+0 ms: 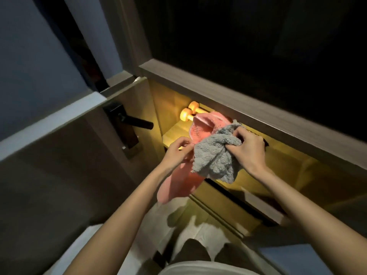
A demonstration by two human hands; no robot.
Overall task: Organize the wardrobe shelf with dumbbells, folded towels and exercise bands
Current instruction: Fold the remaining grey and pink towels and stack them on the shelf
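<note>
Grey fluffy towel (214,155) bunched between the hands: right hand (248,147) grips its top, left hand (177,150) pinches its corner, pink towel (178,185) dangling beneath. Lit wooden shelf (174,132) sits straight ahead, orange dumbbells (188,113) back-left.

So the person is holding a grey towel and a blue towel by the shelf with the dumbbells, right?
Not quite: the second towel is pink, not blue. The head view shows the left hand and right hand holding a grey towel and a pink towel by the shelf with the dumbbells.
</note>
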